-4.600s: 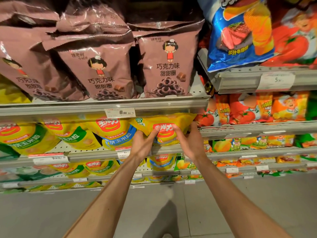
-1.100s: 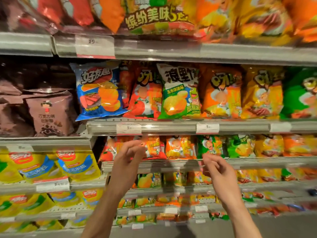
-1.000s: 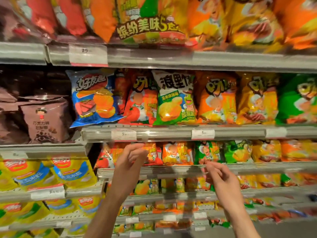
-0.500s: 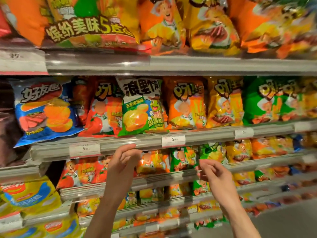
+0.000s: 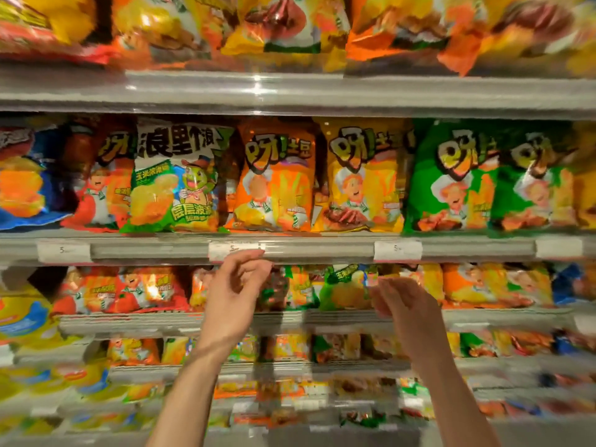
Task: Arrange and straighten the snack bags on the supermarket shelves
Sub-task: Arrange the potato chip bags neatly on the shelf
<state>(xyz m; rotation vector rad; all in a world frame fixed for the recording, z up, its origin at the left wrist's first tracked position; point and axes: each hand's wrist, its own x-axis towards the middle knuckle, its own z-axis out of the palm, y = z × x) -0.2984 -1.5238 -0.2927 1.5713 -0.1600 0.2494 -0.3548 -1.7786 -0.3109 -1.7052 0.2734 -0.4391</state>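
- Two bare forearms rise from the lower edge of the head view, uncovered from the frame's edge to the wrists, with no sleeve or cuff in sight.
- The left hand [image 5: 235,291] wears no glove, ring, watch or band on its visible side.
- The right hand [image 5: 408,312], softened by motion blur, is likewise ungloved, its wrist plain and unadorned.

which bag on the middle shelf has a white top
The corn chip bag, third from the left: white top with black letters over a green bottom. Its neighbours are red and orange.
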